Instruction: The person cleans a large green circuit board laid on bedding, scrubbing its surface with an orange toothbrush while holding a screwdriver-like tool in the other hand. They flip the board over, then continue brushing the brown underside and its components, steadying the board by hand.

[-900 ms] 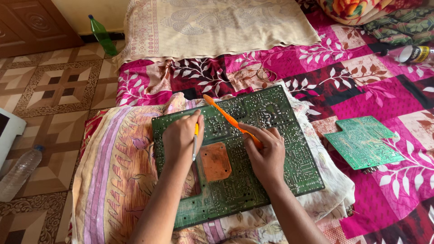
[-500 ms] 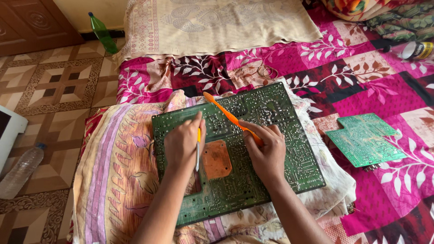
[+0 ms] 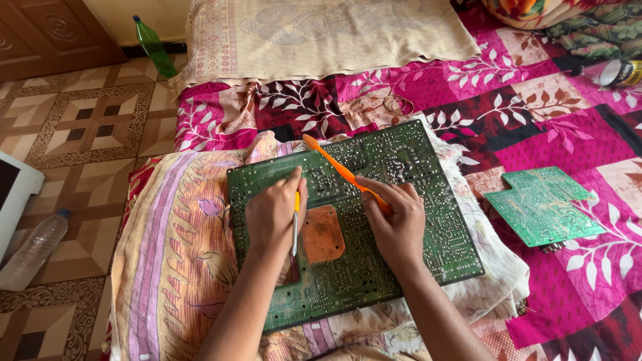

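The right hand (image 3: 399,224) fingers clamp an orange toothbrush (image 3: 341,172); the left hand (image 3: 273,215) fingers pinch thin tweezers (image 3: 295,224) on the stiff, fragile circuit board (image 3: 401,160), best held by edges.

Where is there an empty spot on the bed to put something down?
Bare pink bedspread lies between the big green circuit board and the small green board, and below the small board too. The cream cloth at the top is free. The big board is crowded: the left hand and right hand rest there with an orange toothbrush.

Green circuit board (image 3: 374,200), orange toothbrush (image 3: 338,170)
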